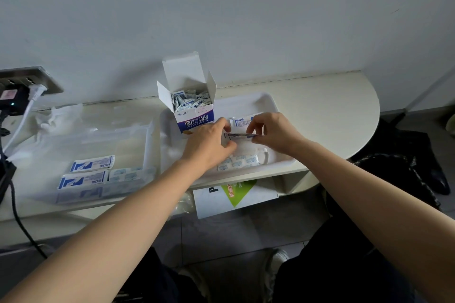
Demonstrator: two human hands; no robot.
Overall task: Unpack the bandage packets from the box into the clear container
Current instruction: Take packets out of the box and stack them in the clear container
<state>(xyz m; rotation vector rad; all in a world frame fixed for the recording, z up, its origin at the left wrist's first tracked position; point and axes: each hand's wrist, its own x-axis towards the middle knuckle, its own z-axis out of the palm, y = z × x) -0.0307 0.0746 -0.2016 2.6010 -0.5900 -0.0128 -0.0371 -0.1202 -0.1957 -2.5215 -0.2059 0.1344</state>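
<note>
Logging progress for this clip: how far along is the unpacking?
Begun: a few packets lie in the clear container. In hand: left hand and right hand pinch one packet above the white tray. Left: the open box looks mostly full.

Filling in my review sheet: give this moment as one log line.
left hand and right hand pinch one packet above tray | box open, packets inside | clear container left of tray, packets inside

The person wears dark trousers (pixel 332 268) and pale sneakers (pixel 277 263), with forearms (pixel 115 219) bare.
</note>
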